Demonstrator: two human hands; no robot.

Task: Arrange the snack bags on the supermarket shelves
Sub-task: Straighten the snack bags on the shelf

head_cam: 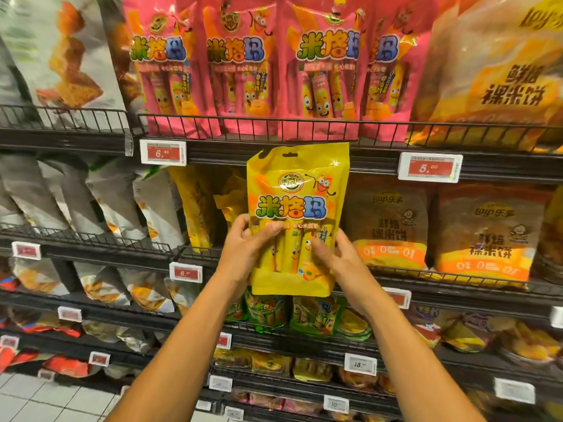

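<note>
I hold a yellow snack bag (297, 190) upright in front of the second shelf, its top edge level with the shelf rail above. My left hand (243, 248) grips its left edge, thumb on the front. My right hand (338, 257) grips its right lower side, thumb across the printed front. More yellow bags (198, 205) lean in the shelf slot behind and to the left of it. Pink bags of the same brand (243, 65) stand in a row on the shelf above.
Brown and orange rice-cracker bags (484, 236) fill the shelf to the right. White bags (112, 202) lean on the left. Green bags (313, 315) sit one shelf lower. Black wire rails (304, 124) and price tags (429, 167) line every shelf front.
</note>
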